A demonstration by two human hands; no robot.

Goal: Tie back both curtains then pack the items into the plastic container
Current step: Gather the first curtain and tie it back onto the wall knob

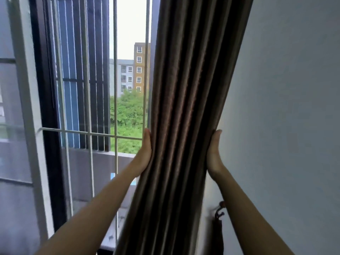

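The left hand holds the left edge of the brown pleated fabric curtain. Its thumb lies straight upward along the fabric, and its other fingers go behind the folds, where they are hidden. The right hand holds the right edge of the same curtain at almost the same height. Its thumb also points upward against the fabric, and its fingers go behind the cloth, out of view. The curtain is gathered into a narrow bundle of vertical folds between the two hands, so both hands clasp it from opposite sides. Both forearms rise from the bottom of the view toward it. The bundle runs from the top of the view to the bottom, leans a little to the right at its top, and is narrowest where the hands hold it. Under the right forearm, a dark brown fabric strap hangs from a small metal hook on the plain white wall, just beside the curtain's right edge and partly covered by the arm. To the left of the curtain is the window, with a white metal grille and a dark window frame. Beyond the bars are green trees and a grey and orange apartment building.
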